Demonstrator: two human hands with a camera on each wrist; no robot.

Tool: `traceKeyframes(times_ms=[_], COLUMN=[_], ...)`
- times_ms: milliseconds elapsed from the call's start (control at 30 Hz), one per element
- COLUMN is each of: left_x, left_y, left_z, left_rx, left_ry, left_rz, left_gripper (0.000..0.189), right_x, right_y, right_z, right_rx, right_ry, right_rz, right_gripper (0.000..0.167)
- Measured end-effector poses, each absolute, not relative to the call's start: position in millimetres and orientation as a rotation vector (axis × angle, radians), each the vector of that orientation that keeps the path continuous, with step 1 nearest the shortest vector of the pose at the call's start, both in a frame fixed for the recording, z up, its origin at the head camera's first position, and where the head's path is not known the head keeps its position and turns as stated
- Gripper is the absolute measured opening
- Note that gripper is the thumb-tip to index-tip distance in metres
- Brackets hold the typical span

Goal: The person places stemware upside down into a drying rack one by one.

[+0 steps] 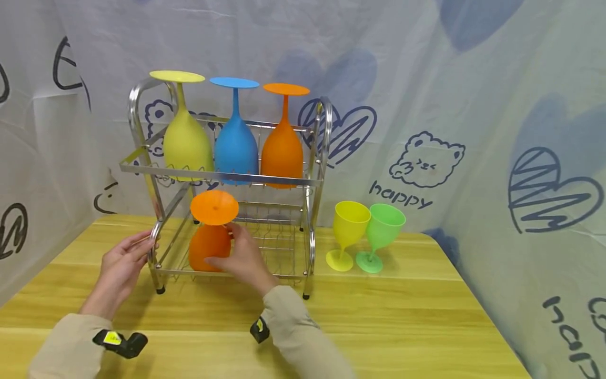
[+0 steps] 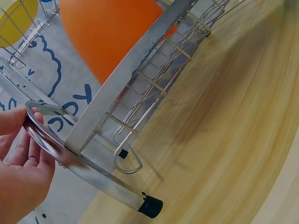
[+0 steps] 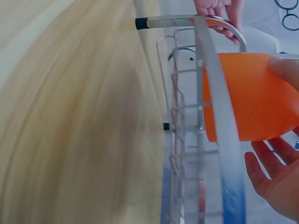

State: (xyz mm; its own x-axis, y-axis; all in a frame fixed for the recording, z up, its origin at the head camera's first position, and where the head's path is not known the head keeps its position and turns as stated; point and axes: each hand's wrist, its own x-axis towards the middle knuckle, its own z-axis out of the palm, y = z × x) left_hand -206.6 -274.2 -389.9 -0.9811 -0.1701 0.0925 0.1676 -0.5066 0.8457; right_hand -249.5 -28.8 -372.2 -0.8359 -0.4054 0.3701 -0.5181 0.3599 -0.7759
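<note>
An upside-down orange goblet (image 1: 208, 247) stands at the left of the lower shelf of a two-tier metal rack (image 1: 284, 180). My right hand (image 1: 246, 258) holds its bowl from the right, thumb in front and fingers behind; the right wrist view shows the orange bowl (image 3: 252, 98) between thumb and fingers, its rim down at the shelf wires. On the rack's left side, my left hand (image 1: 122, 266) pinches the curved front tube. In the left wrist view the thumb and fingers meet round this tube (image 2: 51, 147), above its black foot (image 2: 151, 206).
Upside-down yellow (image 1: 187, 139), blue (image 1: 235, 147) and orange (image 1: 282, 152) goblets line the upper shelf. Right of the rack, a yellow goblet (image 1: 351, 223) and a green goblet (image 1: 384, 226) stand upright on the wooden table (image 1: 379, 326). A printed curtain (image 1: 426, 79) hangs behind.
</note>
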Motion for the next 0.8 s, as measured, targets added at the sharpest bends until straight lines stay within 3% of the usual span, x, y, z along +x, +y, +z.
traceKeyframes(times_ms=[800], left_x=[-207], left_y=[-270], left_z=[-393], left_rx=[0.017], left_ry=[-1.412], left_rz=[-2.533], left_gripper=[0.02], right_x=[-257], right_y=[-64], right_z=[-388], right_rx=[0.747], right_ry=[-2.706], right_rz=[1.324], right_gripper=[0.071])
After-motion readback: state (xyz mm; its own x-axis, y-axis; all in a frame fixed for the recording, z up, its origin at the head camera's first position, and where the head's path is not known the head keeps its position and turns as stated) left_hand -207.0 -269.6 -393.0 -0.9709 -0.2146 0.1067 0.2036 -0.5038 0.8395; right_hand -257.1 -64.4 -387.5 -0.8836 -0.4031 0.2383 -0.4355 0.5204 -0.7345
